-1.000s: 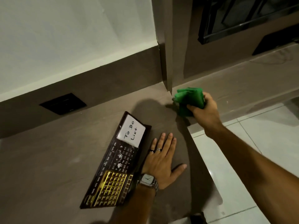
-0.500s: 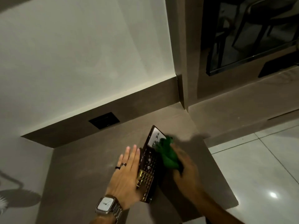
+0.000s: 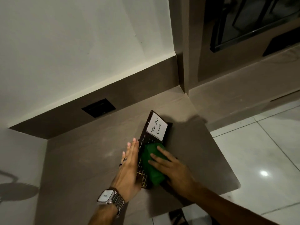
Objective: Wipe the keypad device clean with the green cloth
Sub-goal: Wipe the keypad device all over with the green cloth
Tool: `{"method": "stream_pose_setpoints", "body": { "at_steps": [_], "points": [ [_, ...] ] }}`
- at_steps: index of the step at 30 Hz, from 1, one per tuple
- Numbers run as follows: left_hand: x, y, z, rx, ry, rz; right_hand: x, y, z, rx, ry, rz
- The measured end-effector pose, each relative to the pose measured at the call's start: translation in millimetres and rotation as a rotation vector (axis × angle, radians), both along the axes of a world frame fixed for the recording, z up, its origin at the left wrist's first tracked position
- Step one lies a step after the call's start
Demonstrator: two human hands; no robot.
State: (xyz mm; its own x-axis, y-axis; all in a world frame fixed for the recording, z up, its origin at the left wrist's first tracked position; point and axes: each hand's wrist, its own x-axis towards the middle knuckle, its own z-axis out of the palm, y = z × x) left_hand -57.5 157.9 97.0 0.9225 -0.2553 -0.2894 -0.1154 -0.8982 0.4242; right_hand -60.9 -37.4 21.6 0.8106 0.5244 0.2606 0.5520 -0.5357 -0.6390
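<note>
A dark keypad device (image 3: 145, 138) lies on the brown counter (image 3: 90, 158), with a white "To Do List" note (image 3: 156, 128) over its far end and gold keys at its near end. The green cloth (image 3: 150, 166) lies bunched on the keys in the device's middle. My right hand (image 3: 172, 168) presses down flat on the cloth, fingers spread over it. My left hand (image 3: 129, 169), with rings and a wristwatch, stands on edge against the device's left side, fingers straight and together.
A black wall socket (image 3: 98, 107) sits in the brown backsplash behind the counter. A pillar corner (image 3: 185, 78) rises at the counter's far right. White floor tiles (image 3: 263, 153) lie beyond the counter's right edge. A dark object shows under the counter's near edge.
My right hand carried the cloth from the pillar corner onto the device and slid it from the note end down to the keys. My left hand moved to the device's left side.
</note>
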Motion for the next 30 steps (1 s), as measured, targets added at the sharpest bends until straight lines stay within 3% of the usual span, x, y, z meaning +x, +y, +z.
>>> {"method": "stream_pose_setpoints", "body": {
  "at_steps": [3,5,7,11,15,19,21,23,26,28,30],
  "points": [
    [-0.4,-3.1,0.0,-0.022,-0.001,0.003,32.2,1.1,17.1,0.057,-0.103,-0.044],
    [-0.3,-5.3,2.1,-0.013,-0.004,0.008,47.2,-5.8,21.5,0.027,-0.037,-0.239],
    [0.8,-5.8,3.2,-0.027,-0.022,0.019,32.6,-4.7,15.1,0.006,0.029,-0.301],
    [0.2,-6.3,-0.7,-0.02,-0.015,0.079,4.2,13.2,11.9,0.046,-0.035,-0.054],
    [0.6,-5.0,0.5,-0.014,0.001,0.072,54.5,3.4,27.1,0.005,-0.068,-0.215],
    [1.3,-6.2,2.1,-0.036,0.008,0.075,19.8,-0.8,-0.6,0.053,0.054,-0.208],
    [0.0,-6.2,2.2,-0.028,-0.003,0.06,6.2,10.9,-3.2,0.085,-0.023,-0.038],
    [-1.3,-5.9,2.8,-0.018,-0.031,0.028,26.0,15.9,4.5,0.109,-0.148,0.0],
    [-1.2,-7.5,5.9,-0.039,-0.015,0.052,83.3,-0.7,27.3,0.241,-0.099,-0.239],
    [-0.6,-9.9,7.1,-0.032,0.005,0.072,111.4,-15.2,33.7,0.164,-0.055,-0.439],
    [-0.2,-10.6,8.0,-0.031,0.007,0.067,109.0,-9.3,33.2,0.17,-0.043,-0.405]
  ]
}}
